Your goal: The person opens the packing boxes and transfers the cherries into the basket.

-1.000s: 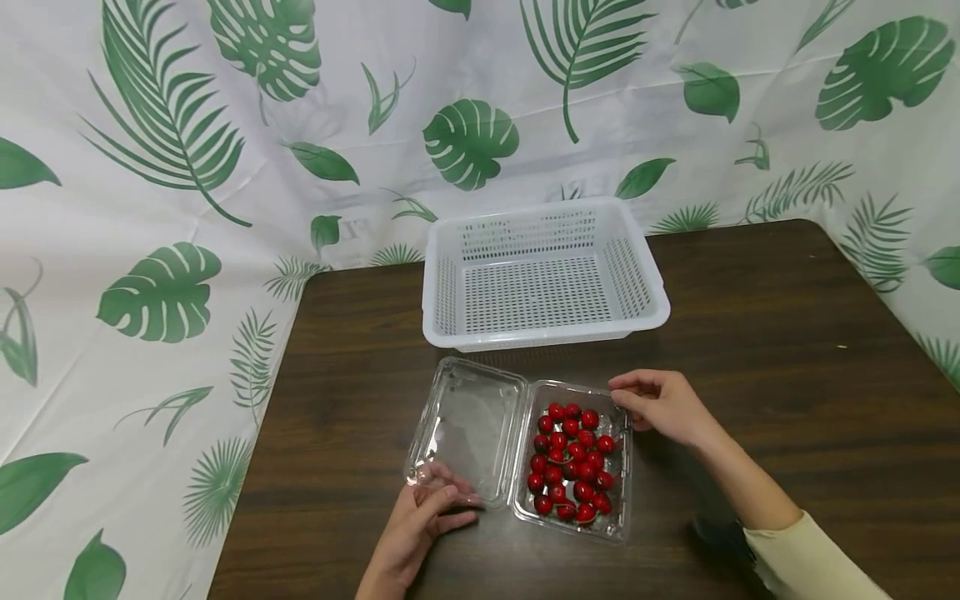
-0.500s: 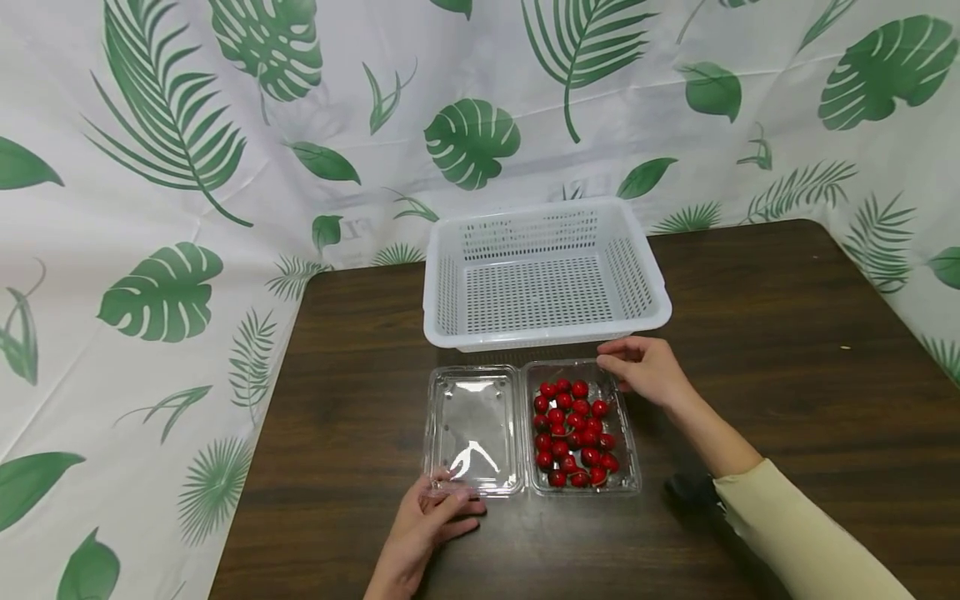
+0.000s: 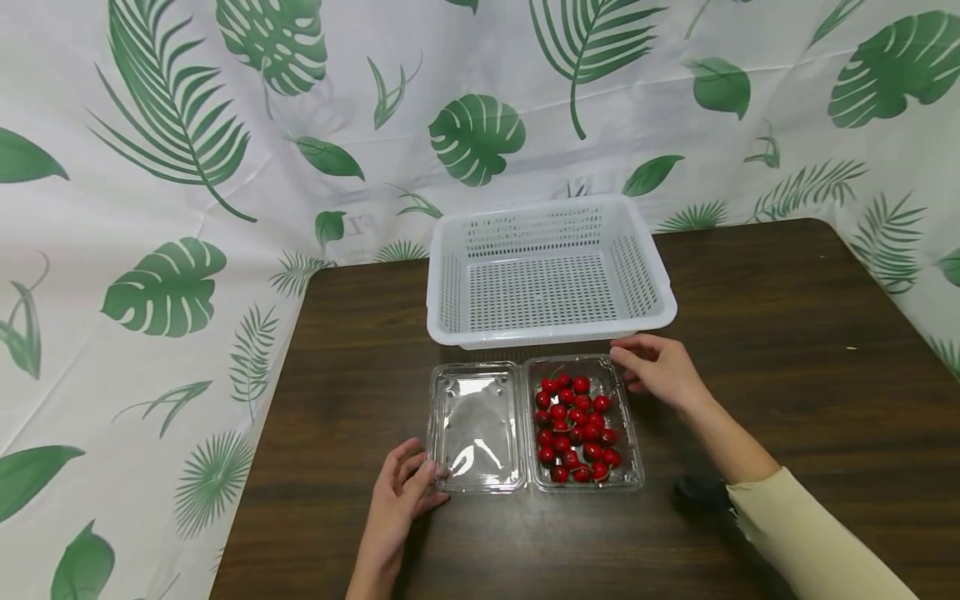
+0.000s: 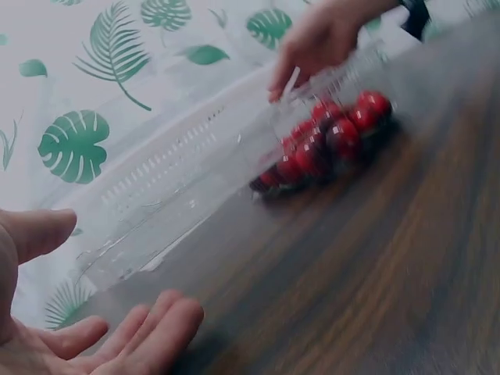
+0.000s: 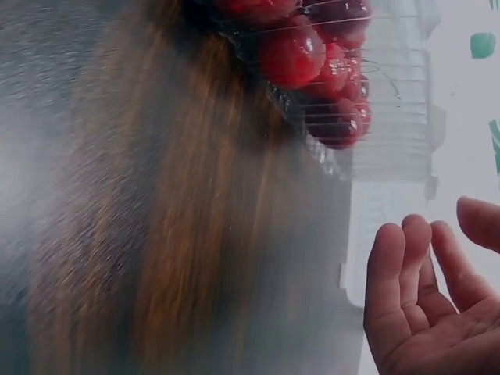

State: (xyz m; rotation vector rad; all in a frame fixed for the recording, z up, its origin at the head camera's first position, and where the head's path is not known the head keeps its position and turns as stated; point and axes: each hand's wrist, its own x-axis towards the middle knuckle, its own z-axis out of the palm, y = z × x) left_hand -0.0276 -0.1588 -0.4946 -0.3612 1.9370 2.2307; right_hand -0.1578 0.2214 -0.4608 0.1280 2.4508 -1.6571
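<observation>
A clear plastic clamshell box lies flat and opened out on the table, its lid on the left. Red cherries, some with stems, fill the right half, whose rim runs level with the lid's. My left hand is beside the lid's lower left corner; in the left wrist view its thumb and fingers are spread with nothing between them. At the box's upper right corner is my right hand. The right wrist view shows its fingers loosely bent and apart from the plastic wall.
A white perforated plastic basket stands right behind the box, with nothing in it. Dark brown wooden table extends to both sides. A white curtain with green leaves hangs along the back and left. A dark object is by the right sleeve.
The tilted box has turned straight and moved back toward the basket. My left hand has let go of the lid and drawn left. My right hand has moved back with the corner and come off it.
</observation>
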